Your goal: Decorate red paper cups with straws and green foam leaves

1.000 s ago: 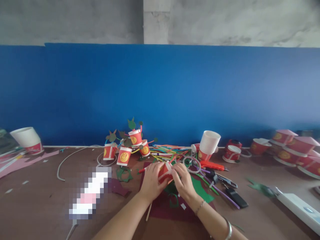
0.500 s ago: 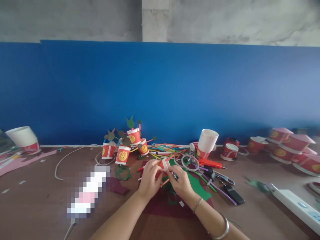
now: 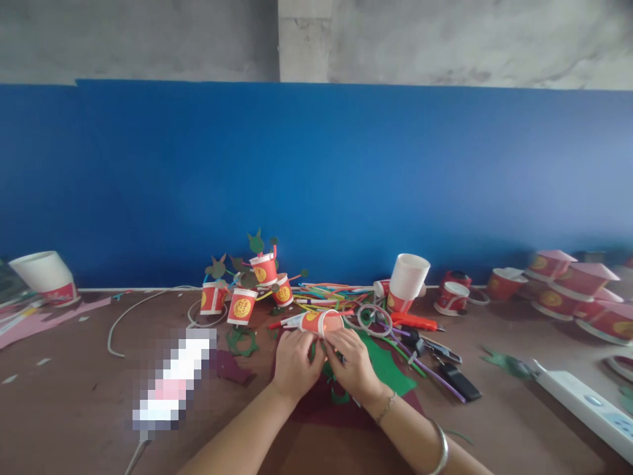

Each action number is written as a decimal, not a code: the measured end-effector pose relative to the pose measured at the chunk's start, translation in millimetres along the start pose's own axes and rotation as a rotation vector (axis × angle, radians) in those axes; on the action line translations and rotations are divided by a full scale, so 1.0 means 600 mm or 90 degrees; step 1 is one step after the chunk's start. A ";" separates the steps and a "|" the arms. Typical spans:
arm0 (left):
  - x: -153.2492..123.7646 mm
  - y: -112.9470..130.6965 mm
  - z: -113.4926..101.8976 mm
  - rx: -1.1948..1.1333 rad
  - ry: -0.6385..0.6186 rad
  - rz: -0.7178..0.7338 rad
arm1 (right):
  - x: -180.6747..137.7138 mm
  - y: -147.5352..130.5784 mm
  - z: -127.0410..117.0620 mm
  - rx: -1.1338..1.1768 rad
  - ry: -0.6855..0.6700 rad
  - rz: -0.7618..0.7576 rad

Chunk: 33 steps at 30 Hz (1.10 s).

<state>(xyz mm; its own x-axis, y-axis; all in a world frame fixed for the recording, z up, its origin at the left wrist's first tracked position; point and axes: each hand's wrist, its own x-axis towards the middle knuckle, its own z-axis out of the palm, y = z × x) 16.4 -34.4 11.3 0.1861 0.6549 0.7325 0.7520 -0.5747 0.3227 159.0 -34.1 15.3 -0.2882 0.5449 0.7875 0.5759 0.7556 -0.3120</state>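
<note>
In the middle of the table, a small red and white paper cup [image 3: 311, 321] lies on its side, its open mouth towards the right. A red straw end shows at each side of it. My left hand [image 3: 298, 364] is closed at the near side of the cup, fingers bent against it. Close beside it, my right hand [image 3: 352, 361] is closed at the cup's rim, with the fingertips of both hands nearly meeting. What lies between the fingertips is hidden. Below the hands are dark red paper [image 3: 316, 412] and a green paper sheet [image 3: 388, 366] with cut scraps.
Cup figures with paper heads [image 3: 242, 307] stand left of centre. Coloured straws [image 3: 321, 290] lie behind my hands. On the right are a tall cup stack [image 3: 409, 277], an orange utility knife [image 3: 415, 321], black keys [image 3: 459, 381] and a white power strip [image 3: 583, 396]. A blurred-out object [image 3: 173, 382] lies left.
The cup has turned onto its side, its mouth now facing right, and more of it shows. Both hands have shifted slightly to its near side.
</note>
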 end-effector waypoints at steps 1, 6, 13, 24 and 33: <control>0.000 0.000 0.000 0.002 0.001 -0.001 | 0.000 0.000 0.000 -0.001 -0.002 -0.001; -0.001 0.002 0.003 0.013 -0.001 -0.036 | -0.002 -0.001 0.000 -0.001 -0.031 -0.009; -0.001 0.002 0.009 -0.058 0.044 -0.148 | -0.001 -0.010 0.001 -0.027 -0.031 -0.026; 0.009 -0.001 0.000 -0.093 0.048 -0.088 | 0.000 -0.017 0.010 0.010 0.045 0.107; 0.007 0.001 -0.004 -0.099 0.013 -0.075 | 0.001 -0.009 0.004 0.007 0.036 0.078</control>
<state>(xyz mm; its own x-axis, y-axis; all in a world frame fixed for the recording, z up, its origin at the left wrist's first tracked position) 15.9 -33.2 15.8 0.0882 0.7134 0.6952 0.6605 -0.5643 0.4953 153.8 -37.0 15.9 -0.1725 0.6128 0.7712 0.5954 0.6885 -0.4140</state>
